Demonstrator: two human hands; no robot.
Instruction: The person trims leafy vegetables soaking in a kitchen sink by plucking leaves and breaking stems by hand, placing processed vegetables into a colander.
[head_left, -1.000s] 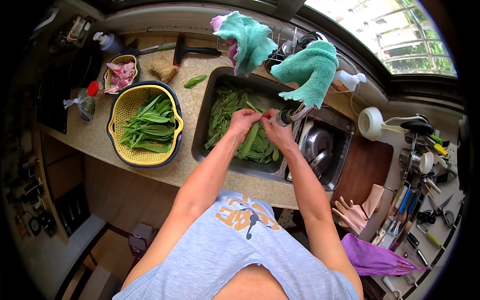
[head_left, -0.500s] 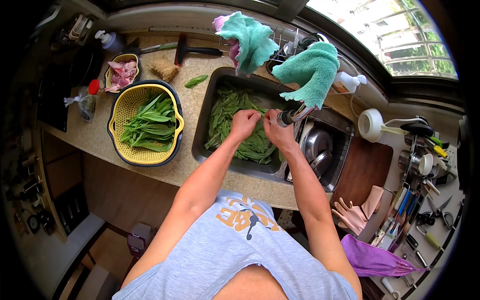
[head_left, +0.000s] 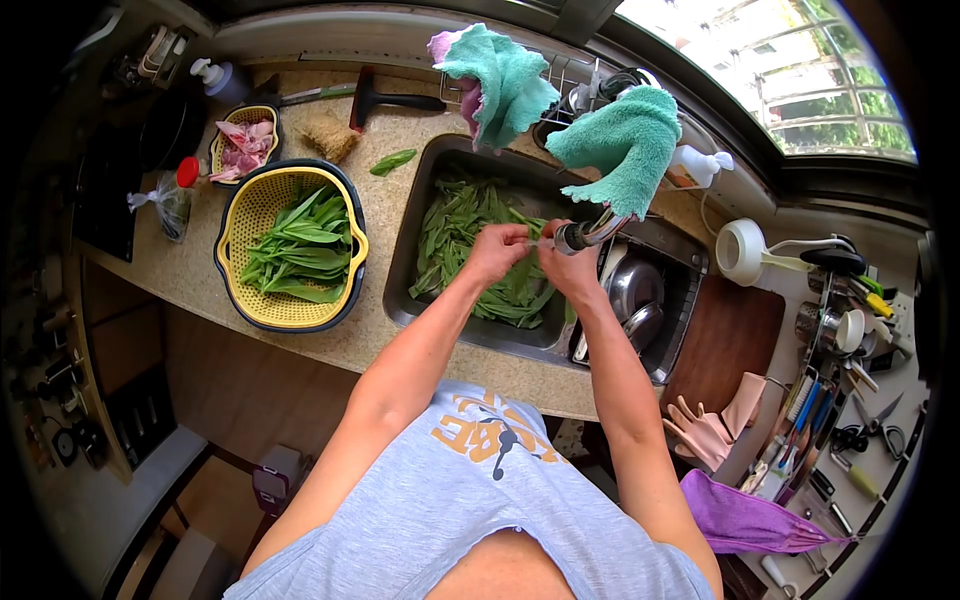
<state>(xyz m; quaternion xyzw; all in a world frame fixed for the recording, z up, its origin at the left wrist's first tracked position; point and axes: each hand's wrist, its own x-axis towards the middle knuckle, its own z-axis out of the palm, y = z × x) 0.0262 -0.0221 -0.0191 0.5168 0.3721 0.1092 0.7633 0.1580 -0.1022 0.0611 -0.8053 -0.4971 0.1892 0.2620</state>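
Note:
Long green leafy vegetables fill much of the metal sink, lying in a loose heap. Over the heap, just left of the faucet head, my two hands come close together. My left hand is closed in a pinch on a leafy green, its fingertips pointing right. My right hand is closed too, thumb and finger pinched on the same green below the faucet. The fingers mostly cover the piece between them. On the counter to the left, a yellow colander inside a dark basin holds more green leaves.
A small basket of raw meat, a brush and a squeegee lie at the back left. Teal cloths hang by the faucet. Metal bowls sit in the right basin, beside a cutting board and pink gloves.
My left hand has turned, its fingers now stretching toward the right hand in a pinch. My right hand has shifted slightly, and its fingertips now meet the left's.

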